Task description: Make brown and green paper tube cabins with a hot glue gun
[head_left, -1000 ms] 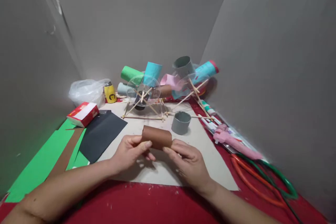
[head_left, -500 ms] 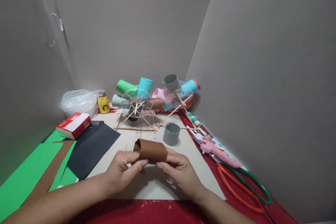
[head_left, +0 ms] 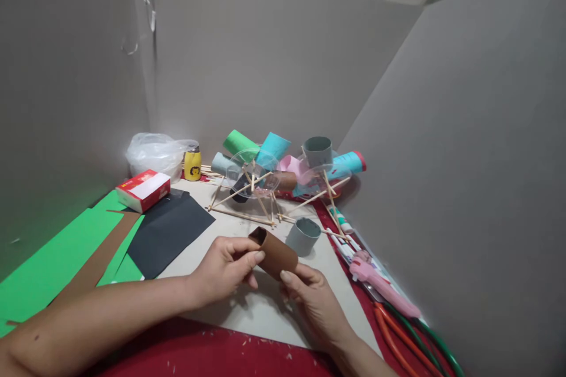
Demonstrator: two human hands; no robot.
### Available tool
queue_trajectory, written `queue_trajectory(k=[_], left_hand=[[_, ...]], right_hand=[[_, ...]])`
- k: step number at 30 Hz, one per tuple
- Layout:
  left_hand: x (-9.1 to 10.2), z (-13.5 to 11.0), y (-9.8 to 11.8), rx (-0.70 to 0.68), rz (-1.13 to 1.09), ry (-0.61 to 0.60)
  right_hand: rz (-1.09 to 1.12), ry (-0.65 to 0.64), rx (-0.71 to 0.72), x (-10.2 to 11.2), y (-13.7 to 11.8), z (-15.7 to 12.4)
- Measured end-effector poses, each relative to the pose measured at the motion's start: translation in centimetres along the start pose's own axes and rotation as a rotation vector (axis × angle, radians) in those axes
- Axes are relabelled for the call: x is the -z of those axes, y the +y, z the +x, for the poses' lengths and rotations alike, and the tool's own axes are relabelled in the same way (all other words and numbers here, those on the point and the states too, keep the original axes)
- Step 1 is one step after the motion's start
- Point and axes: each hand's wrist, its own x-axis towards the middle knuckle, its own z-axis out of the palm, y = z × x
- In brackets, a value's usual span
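Note:
A brown paper tube [head_left: 275,252] is held between both hands above a beige cardboard sheet [head_left: 260,312]. My left hand [head_left: 225,268] pinches its left open end with thumb and fingers. My right hand [head_left: 313,300] grips its lower right end from below. Just behind the tube stands a short grey paper ring [head_left: 303,236]. Farther back rises a model of wooden skewers [head_left: 265,191] carrying several coloured paper tubes, green, teal, pink and grey.
Black paper [head_left: 170,230], green paper [head_left: 48,259] and a brown strip [head_left: 95,265] lie at left, with a red and white box [head_left: 144,188], a yellow bottle [head_left: 193,164] and a plastic bag [head_left: 154,152]. A pink glue gun [head_left: 380,285], markers and cables lie at right. Grey partition walls surround the table.
The head view has risen and swung. The brown tube has tilted, its right end now lower, and both hands have shifted slightly right while still holding it.

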Motion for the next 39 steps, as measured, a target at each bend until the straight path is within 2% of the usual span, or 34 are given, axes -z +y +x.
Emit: queue_trajectory(k=[4,10,14,17,19,22,25,29,32,39], left_hand=[[0.0,0.2,-0.3,0.035,-0.050,-0.003],[-0.7,-0.4,-0.8,-0.079,0.045,0.008],[-0.7,-1.0,0.7,-0.150,0.109,0.050],[0.4,-0.7,2.5,-0.234,0.131,0.170],[1.3,-0.2,3.4,-0.286,0.248,0.224],[2.1,0.6,3.5,-0.202,0.371,0.098],[2.2,1.0,2.7,-0.083,0.384,-0.046],[2.2,0.8,2.2,-0.140,0.448,-0.145],[2.4,0.7,2.3,-0.169,0.467,-0.177],[2.4,1.2,1.8,-0.068,0.410,-0.176]], right_hand=[[0.069,0.001,-0.064,-0.2,0.4,0.0],[0.196,0.014,-0.206,-0.1,0.3,-0.2],[0.339,-0.020,-0.249,0.2,0.0,-0.3],[0.439,-0.020,-0.252,0.5,-0.1,-0.2],[0.491,-0.034,-0.261,0.6,-0.1,-0.3],[0.528,-0.086,-0.302,0.7,0.1,-0.4],[0.521,-0.154,-0.354,0.7,0.3,-0.7],[0.481,-0.231,-0.387,0.6,0.4,-1.0],[0.471,-0.250,-0.381,0.5,0.5,-1.0],[0.502,-0.235,-0.403,0.5,0.5,-0.9]])
